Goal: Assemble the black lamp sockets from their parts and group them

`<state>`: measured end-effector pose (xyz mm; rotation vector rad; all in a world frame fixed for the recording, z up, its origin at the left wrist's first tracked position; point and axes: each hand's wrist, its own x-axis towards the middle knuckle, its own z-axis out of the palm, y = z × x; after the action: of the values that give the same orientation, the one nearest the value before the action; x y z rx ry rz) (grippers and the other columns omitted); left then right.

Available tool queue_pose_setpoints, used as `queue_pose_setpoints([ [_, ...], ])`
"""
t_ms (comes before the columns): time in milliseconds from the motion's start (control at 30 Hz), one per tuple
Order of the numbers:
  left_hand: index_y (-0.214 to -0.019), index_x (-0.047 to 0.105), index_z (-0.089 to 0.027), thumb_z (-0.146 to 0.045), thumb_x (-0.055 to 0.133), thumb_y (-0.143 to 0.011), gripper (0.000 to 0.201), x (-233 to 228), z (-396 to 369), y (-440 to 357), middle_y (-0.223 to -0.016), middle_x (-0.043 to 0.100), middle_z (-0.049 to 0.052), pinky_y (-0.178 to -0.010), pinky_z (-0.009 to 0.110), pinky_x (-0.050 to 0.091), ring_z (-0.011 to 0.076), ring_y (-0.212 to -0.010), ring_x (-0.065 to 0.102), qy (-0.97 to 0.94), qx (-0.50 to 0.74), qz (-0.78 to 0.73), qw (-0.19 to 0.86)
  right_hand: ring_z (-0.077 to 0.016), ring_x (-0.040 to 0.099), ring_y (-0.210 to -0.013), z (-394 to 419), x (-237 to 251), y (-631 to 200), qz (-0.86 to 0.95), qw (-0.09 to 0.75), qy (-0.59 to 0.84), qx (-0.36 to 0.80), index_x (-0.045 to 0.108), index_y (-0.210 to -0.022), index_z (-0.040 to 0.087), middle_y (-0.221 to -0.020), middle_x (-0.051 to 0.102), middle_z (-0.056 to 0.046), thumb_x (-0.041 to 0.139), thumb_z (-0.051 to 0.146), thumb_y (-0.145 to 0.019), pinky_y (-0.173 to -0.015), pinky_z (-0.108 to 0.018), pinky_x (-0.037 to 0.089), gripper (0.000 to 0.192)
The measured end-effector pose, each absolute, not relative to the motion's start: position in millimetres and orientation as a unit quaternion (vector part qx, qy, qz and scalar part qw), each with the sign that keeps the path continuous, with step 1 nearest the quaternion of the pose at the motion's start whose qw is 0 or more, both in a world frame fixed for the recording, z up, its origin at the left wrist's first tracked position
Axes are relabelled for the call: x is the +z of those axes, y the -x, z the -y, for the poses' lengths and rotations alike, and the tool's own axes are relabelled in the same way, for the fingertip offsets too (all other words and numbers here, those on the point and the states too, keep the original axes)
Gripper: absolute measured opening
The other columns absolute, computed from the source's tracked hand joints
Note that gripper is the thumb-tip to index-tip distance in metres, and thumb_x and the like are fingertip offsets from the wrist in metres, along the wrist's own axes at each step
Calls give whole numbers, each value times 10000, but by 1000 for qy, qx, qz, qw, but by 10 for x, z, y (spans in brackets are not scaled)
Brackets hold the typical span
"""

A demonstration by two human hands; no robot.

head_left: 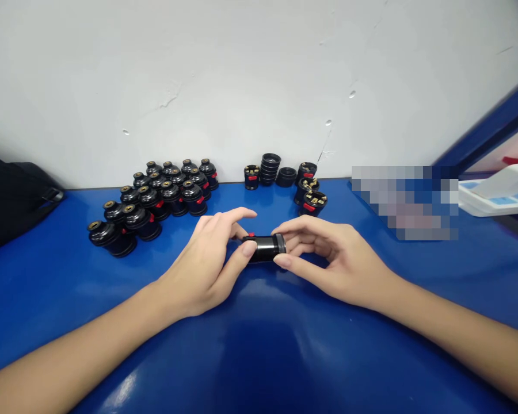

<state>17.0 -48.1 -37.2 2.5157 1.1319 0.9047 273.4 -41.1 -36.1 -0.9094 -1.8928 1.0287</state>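
Both hands meet at the middle of the blue worktop, clamped together on one black socket body lying on its side just above the surface. The left hand pinches its smooth left end, thumb below and forefinger raised; the right hand grips the ribbed ring at its right end. It looks like hard, light, rigid plastic, glossy enough to slip, so the ribbing seems the surest hold. Finished sockets cluster far left; loose parts sit by the far wall.
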Motion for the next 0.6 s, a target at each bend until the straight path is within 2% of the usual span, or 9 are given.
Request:
queue_pose_setpoints([
  [233, -1472, 411, -282, -253, 687, -1037, 516, -440, 459, -152, -1192, 668, 73, -968, 444, 511, 247, -1066, 668, -860, 368, -325, 140, -195, 807, -752, 408, -346, -2727, 744, 385, 369, 403, 714, -1114, 207, -871, 805, -33, 817, 407, -945, -765, -320, 696, 281],
  [400, -1396, 480, -260, -130, 746, -977, 513, -417, 412, -173, -1153, 686, 65, -957, 406, 498, 231, -1050, 627, -877, 404, -255, 50, -198, 799, -732, 405, -332, -2722, 744, 379, 370, 408, 716, -1078, 217, -863, 791, -31, 825, 412, -937, -743, -326, 695, 264],
  [500, -1457, 435, -265, -316, 813, -975, 615, -385, 426, -180, -1256, 669, 92, -1026, 444, 473, 270, -1165, 600, -883, 372, -282, 51, -185, 792, -728, 404, -338, -2726, 744, 380, 368, 408, 716, -1102, 215, -866, 787, -24, 836, 401, -930, -746, -312, 694, 280],
  [533, -1487, 409, -265, -395, 793, -991, 641, -375, 437, -180, -1271, 669, 96, -1028, 455, 462, 277, -1168, 600, -881, 358, -301, 66, -182, 792, -730, 404, -341, -2728, 745, 380, 367, 407, 717, -1109, 212, -867, 787, -23, 842, 394, -926, -747, -306, 692, 287],
  [600, -1515, 386, -261, -440, 628, -1088, 522, -359, 458, -180, -1202, 696, 77, -999, 461, 441, 269, -1107, 611, -875, 324, -344, 105, -181, 798, -742, 407, -346, -2734, 746, 380, 364, 409, 717, -1116, 209, -877, 795, -23, 847, 384, -923, -758, -302, 691, 291],
])
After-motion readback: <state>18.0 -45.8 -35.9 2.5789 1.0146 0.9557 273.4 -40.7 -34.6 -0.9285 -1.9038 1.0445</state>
